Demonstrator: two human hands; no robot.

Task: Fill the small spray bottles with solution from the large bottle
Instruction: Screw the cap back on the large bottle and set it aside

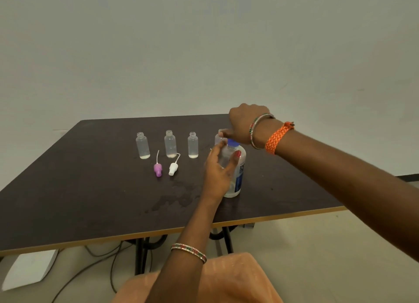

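Three small clear spray bottles stand uncapped in a row on the dark table (68, 189), each with a little liquid at the bottom: left (142, 145), middle (170, 144), right (193, 145). A fourth small bottle (219, 139) stands behind the large bottle, and my right hand (246, 124) pinches it near the neck from above. The large clear bottle (237, 173), with a blue cap and blue label, stands upright; my left hand (217, 171) wraps round its side, thumb on the front. A purple spray top (158, 169) and a white spray top (173, 168) lie in front of the row.
A wet patch (179, 196) spreads on the table in front of the bottles. The table's light front edge (158, 233) runs close to my lap. Cables (102, 264) and a white box (29, 271) lie on the floor beneath it.
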